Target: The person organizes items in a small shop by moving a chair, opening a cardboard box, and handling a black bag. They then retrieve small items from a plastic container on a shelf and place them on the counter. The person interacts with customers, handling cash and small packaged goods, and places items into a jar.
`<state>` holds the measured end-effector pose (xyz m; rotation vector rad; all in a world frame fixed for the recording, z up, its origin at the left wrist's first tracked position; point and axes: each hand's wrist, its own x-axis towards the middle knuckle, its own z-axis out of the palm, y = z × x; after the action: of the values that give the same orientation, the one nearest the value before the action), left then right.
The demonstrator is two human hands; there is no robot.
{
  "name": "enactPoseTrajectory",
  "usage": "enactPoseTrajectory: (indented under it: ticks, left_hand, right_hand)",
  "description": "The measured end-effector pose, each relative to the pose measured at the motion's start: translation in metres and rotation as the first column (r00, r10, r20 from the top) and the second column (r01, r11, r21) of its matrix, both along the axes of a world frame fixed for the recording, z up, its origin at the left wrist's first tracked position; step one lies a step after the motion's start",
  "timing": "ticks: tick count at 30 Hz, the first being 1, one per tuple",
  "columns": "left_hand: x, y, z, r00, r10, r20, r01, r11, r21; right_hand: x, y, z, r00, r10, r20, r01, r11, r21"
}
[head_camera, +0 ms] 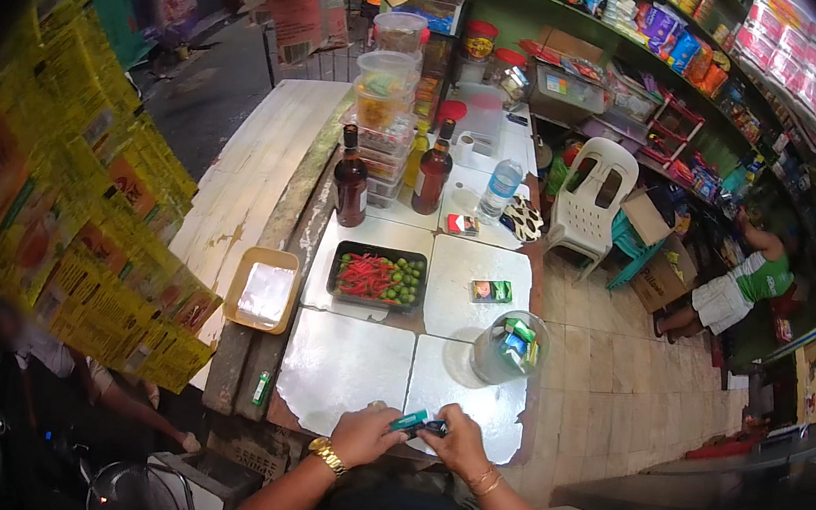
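At the near edge of the tiled tabletop, my left hand grips a small green pack. My right hand pinches a small dark item against it; whether the two are one pack or separate is too small to tell. Just beyond stands a clear jar with several small packs inside. A green-and-dark cigarette pack lies flat past the jar. To its left is a black tray of red chilies and small green citrus fruits.
A tan plastic tray and a green lighter lie on the left ledge. Two brown bottles, stacked tubs and a water bottle stand farther back. Yellow sachet strips hang at left. A person bends near the right shelves.
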<state>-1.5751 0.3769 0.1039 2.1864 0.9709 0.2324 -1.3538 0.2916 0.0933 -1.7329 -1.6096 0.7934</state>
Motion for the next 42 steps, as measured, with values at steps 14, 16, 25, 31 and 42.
enactPoseTrajectory:
  ticks: [14,16,25,31,42]
  left_hand:
    - [0.032,-0.005,0.019,0.999,0.022,0.034,-0.024,0.997,0.076]
    - [0.038,-0.012,0.018,0.997,0.038,-0.065,-0.032,0.996,0.084]
    - [0.045,-0.032,0.008,0.976,0.217,-0.024,-0.216,0.976,0.039]
    - [0.036,-0.043,0.004,0.941,0.315,0.122,-0.318,0.948,0.002]
    - [0.037,-0.047,0.003,0.923,0.342,0.178,-0.361,0.929,0.086]
  right_hand:
    - [0.032,-0.004,0.022,0.957,0.025,-0.288,0.002,0.996,0.094]
    - [0.029,-0.006,0.013,0.955,-0.055,-0.291,0.028,0.995,-0.099]
    - [0.034,0.002,-0.004,0.965,0.102,-0.240,-0.083,0.993,0.087]
    - [0.027,0.002,0.022,0.991,0.082,-0.104,-0.093,0.990,-0.104]
    - [0.017,0.005,0.027,0.998,0.038,-0.050,-0.039,0.999,-0.014]
